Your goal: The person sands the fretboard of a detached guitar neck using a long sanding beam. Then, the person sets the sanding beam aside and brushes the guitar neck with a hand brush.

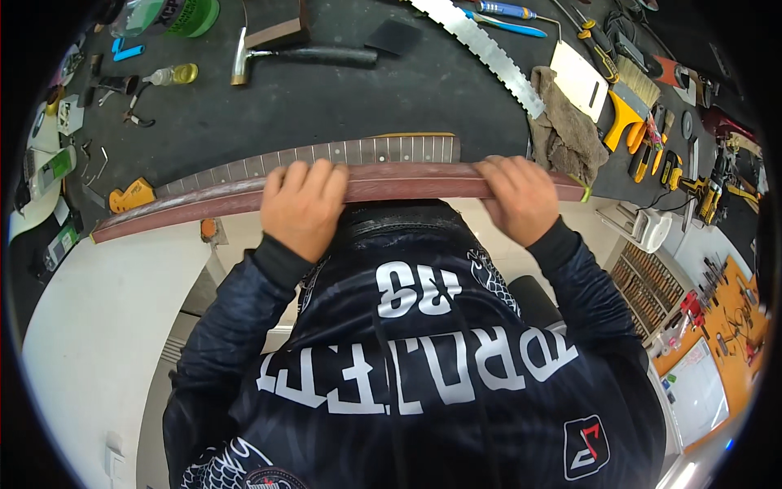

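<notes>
A long reddish-brown bar with a pale, dusty upper face lies crosswise at the bench's near edge. My left hand is closed over its middle, fingers curled across the top. Toward the right end, my right hand grips the same bar, with the thumb side hidden. Just behind the bar is a guitar neck, its dark fretboard with pale frets and dots facing up. At the neck's left end, a yellow-orange headstock shows. The bar hides the neck's near side, so I cannot tell whether they touch.
A hammer and a dark block lie at the back. A notched metal straightedge reaches toward a brown cloth on the right. Beyond are a brush and several hand tools. A small yellow bottle is on the left.
</notes>
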A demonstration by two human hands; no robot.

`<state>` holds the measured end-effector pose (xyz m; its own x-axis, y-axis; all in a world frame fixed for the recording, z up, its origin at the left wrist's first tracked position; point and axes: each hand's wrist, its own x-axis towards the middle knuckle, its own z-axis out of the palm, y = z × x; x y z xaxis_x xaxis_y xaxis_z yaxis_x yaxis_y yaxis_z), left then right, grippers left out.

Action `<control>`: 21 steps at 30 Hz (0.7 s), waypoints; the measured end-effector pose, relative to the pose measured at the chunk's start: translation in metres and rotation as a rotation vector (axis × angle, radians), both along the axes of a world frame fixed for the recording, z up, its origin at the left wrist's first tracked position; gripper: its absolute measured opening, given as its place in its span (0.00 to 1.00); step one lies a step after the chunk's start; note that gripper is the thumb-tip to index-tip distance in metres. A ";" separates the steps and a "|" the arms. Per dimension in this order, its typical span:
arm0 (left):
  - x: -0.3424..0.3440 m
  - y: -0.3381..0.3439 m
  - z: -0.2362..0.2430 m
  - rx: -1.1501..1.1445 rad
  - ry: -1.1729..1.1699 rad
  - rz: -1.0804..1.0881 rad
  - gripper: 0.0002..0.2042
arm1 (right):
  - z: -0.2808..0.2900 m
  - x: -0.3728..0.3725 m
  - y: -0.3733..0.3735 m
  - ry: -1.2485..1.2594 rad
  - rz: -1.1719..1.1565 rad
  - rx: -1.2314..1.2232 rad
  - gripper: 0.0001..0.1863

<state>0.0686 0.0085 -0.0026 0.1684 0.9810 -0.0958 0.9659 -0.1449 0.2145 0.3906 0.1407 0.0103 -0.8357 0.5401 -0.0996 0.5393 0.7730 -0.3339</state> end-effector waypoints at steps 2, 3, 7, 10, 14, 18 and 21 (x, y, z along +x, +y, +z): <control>0.025 0.012 0.005 0.036 -0.039 -0.022 0.23 | -0.001 0.022 0.011 -0.023 0.010 0.039 0.29; 0.032 0.016 0.004 0.032 -0.039 -0.019 0.23 | 0.002 0.031 0.018 -0.002 0.027 0.071 0.28; 0.011 0.007 0.003 0.050 -0.022 -0.045 0.13 | -0.011 0.002 -0.003 0.056 -0.047 0.136 0.19; -0.083 -0.036 -0.006 0.073 0.006 0.030 0.26 | -0.014 -0.085 -0.041 0.099 0.016 0.038 0.22; -0.081 -0.047 -0.011 0.080 0.079 0.060 0.26 | -0.009 -0.090 -0.038 0.092 0.038 0.056 0.21; 0.011 -0.015 -0.002 0.128 0.109 -0.003 0.15 | -0.007 -0.007 -0.012 0.056 0.009 0.102 0.27; -0.001 -0.014 -0.001 0.102 0.070 0.014 0.19 | -0.006 -0.022 -0.011 0.051 -0.009 0.099 0.28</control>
<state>0.0678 -0.0057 -0.0034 0.1512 0.9885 -0.0068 0.9800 -0.1490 0.1316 0.3683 0.1299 0.0045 -0.8336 0.5523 -0.0032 0.5305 0.7990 -0.2833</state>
